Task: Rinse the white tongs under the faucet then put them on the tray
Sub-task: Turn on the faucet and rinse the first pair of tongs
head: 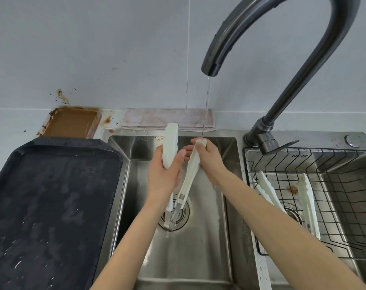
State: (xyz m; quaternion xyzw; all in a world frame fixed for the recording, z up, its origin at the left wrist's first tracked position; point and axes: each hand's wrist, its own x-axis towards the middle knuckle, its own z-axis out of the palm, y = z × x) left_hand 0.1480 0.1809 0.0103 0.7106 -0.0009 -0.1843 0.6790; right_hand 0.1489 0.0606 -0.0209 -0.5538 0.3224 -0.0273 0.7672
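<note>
White tongs (179, 174) hang spread over the left sink basin (209, 237), hinge end low above the drain (174, 214). The left hand (164, 174) has its grip wrapped round one arm of the tongs; the right hand (208, 160) has its grip pinched on the tip of the other arm, right where the thin stream from the dark faucet (261, 49) lands. Left of the left grip a wet black tray (42, 195) sits on the counter. Right of the right grip, more white tongs (307, 204) lie in a wire basket (334, 185).
</note>
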